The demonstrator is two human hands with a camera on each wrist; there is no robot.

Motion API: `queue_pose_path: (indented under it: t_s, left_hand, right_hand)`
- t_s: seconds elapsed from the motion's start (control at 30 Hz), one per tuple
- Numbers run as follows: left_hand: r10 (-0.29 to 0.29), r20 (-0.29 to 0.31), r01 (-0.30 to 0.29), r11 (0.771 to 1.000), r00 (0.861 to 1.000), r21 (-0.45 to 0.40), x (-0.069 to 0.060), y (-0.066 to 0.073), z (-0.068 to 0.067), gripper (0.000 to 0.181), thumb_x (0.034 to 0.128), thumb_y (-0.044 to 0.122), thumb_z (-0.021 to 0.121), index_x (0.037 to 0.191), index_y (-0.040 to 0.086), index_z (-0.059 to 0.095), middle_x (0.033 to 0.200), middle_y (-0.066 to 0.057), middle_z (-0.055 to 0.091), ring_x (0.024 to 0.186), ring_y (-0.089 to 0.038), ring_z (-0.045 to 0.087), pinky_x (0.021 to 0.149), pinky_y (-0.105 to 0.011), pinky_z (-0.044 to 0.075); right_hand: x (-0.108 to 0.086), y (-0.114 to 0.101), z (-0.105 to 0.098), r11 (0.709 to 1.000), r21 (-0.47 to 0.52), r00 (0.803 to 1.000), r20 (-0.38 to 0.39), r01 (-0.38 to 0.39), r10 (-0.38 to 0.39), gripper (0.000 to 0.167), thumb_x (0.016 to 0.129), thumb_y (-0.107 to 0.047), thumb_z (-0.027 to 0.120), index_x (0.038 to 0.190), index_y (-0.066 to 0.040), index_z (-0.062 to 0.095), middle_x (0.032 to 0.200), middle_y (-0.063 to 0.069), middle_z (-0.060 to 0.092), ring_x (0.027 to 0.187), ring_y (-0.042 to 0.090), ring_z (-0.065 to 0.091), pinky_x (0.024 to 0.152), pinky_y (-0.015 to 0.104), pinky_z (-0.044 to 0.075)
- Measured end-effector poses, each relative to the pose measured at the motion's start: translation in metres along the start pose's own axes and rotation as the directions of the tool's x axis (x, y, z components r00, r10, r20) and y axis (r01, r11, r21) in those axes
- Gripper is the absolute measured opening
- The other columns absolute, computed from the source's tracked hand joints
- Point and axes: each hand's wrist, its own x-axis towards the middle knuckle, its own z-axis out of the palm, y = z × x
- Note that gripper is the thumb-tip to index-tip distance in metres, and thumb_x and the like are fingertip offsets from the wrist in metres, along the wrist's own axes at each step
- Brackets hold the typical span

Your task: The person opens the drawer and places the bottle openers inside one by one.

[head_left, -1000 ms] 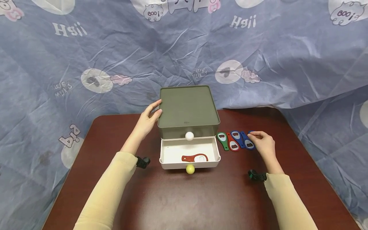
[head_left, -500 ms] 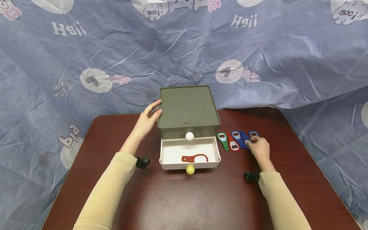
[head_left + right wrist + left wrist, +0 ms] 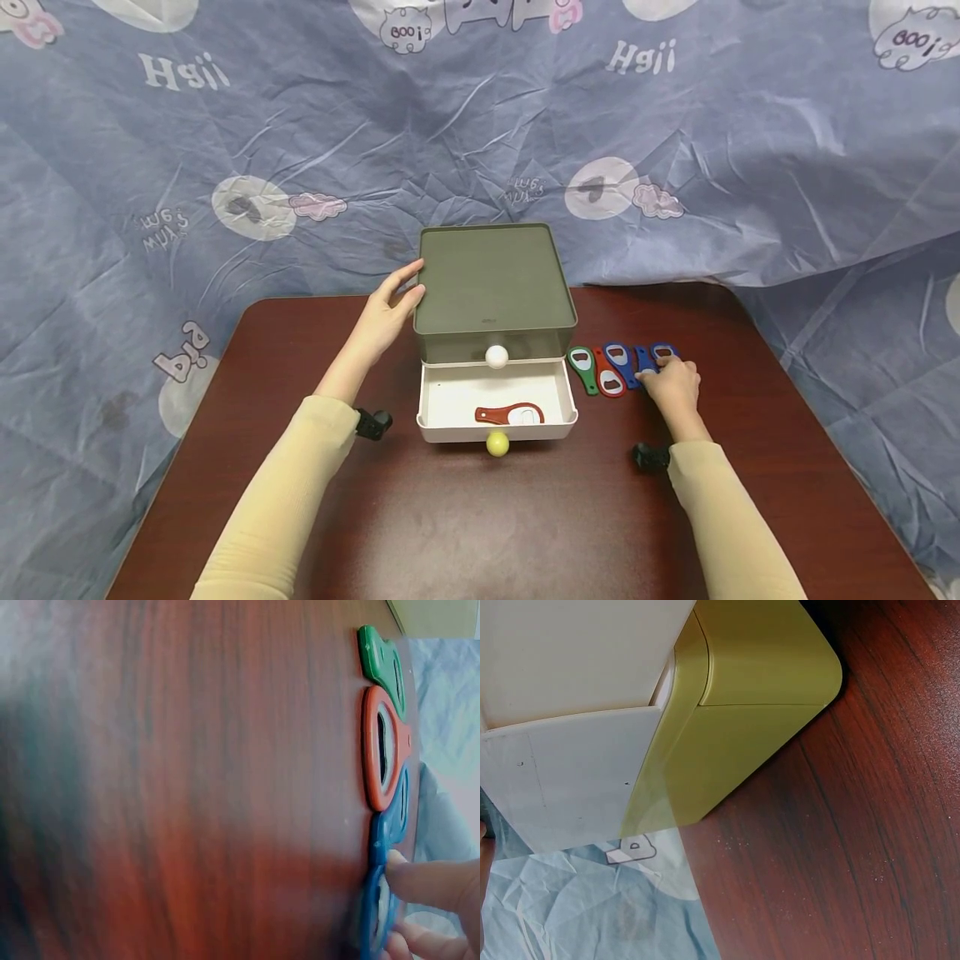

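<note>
My left hand [image 3: 384, 315] rests its fingertips and thumb against the left side of a grey-green drawer box [image 3: 491, 279]. Just a sliver of that hand shows at the left edge of the left wrist view. The box's white lower drawer [image 3: 450, 400] is pulled out, and a red bottle opener [image 3: 510, 414] lies in it. Right of the box, my right hand [image 3: 672, 388] pinches a blue bottle opener [image 3: 369, 922], partly covering it. Beside it lie a green bottle opener [image 3: 583, 369], a second red bottle opener [image 3: 610, 382] and more blue ones.
A white knob [image 3: 497, 357] marks the closed upper drawer, and a yellow knob [image 3: 497, 443] the lower one. All stands on a dark red-brown table [image 3: 480, 525]. A blue printed cloth [image 3: 330, 150] hangs behind it.
My right hand has moved left and toward me, from the far-right blue opener onto the blue opener beside it. My left hand stays at the box.
</note>
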Motion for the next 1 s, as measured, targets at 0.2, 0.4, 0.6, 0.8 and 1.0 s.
queue_pose_path:
  t_s: [0.2, 0.4, 0.6, 0.8, 1.0]
  left_hand:
    - [0.000, 0.006, 0.000, 1.000, 1.000, 0.006, 0.001, 0.000, 0.000, 0.049, 0.1033, 0.026, 0.053, 0.151, 0.021, 0.042, 0.159, -0.005, 0.034, 0.143, -0.025, 0.040, 0.113, -0.046, 0.040]
    - [-0.004, 0.013, 0.004, 1.000, 1.000, 0.015, 0.001, 0.001, 0.000, 0.049, 0.1029, 0.029, 0.053, 0.150, 0.023, 0.042, 0.159, -0.005, 0.034, 0.142, -0.025, 0.041, 0.113, -0.046, 0.040]
    - [-0.008, 0.010, 0.007, 1.000, 1.000, 0.014, 0.000, 0.000, 0.000, 0.049, 0.1029, 0.027, 0.053, 0.151, 0.023, 0.041, 0.159, -0.005, 0.034, 0.142, -0.025, 0.042, 0.112, -0.046, 0.041]
    - [-0.007, 0.013, 0.007, 1.000, 1.000, 0.009, -0.001, 0.004, 0.000, 0.050, 0.1030, 0.027, 0.053, 0.151, 0.021, 0.041, 0.159, -0.006, 0.033, 0.142, -0.026, 0.041, 0.112, -0.047, 0.041]
    - [0.003, 0.010, -0.003, 1.000, 1.000, 0.004, 0.002, -0.002, 0.000, 0.049, 0.1031, 0.027, 0.053, 0.151, 0.021, 0.042, 0.159, -0.005, 0.034, 0.143, -0.025, 0.040, 0.113, -0.047, 0.040]
  right_hand:
    - [-0.002, 0.006, 0.002, 0.995, 0.102, 0.999, -0.050, -0.007, 0.013, 0.063, 0.086, -0.021, 0.074, 0.134, 0.012, 0.050, 0.126, 0.038, 0.050, 0.119, 0.051, 0.041, 0.103, 0.059, 0.037]
    - [-0.003, 0.011, -0.004, 0.987, 0.158, 0.994, -0.104, -0.002, 0.019, 0.043, 0.088, -0.019, 0.072, 0.120, 0.009, 0.064, 0.116, 0.029, 0.065, 0.113, 0.048, 0.050, 0.093, 0.055, 0.045]
    - [-0.012, 0.006, -0.021, 0.978, 0.207, 0.992, -0.118, -0.024, 0.049, 0.034, 0.091, -0.022, 0.069, 0.114, 0.004, 0.070, 0.120, 0.026, 0.066, 0.114, 0.045, 0.053, 0.082, 0.046, 0.049]
    - [-0.029, -0.016, -0.047, 0.967, 0.256, 0.998, -0.059, 0.009, 0.006, 0.040, 0.093, -0.031, 0.069, 0.120, -0.002, 0.070, 0.089, 0.006, 0.077, 0.081, 0.011, 0.062, 0.064, 0.023, 0.044]
    - [-0.058, -0.047, -0.068, 0.928, 0.367, 0.993, 0.072, 0.058, -0.091, 0.048, 0.092, -0.038, 0.069, 0.125, -0.004, 0.067, 0.075, -0.025, 0.065, 0.075, -0.006, 0.055, 0.073, 0.021, 0.046]
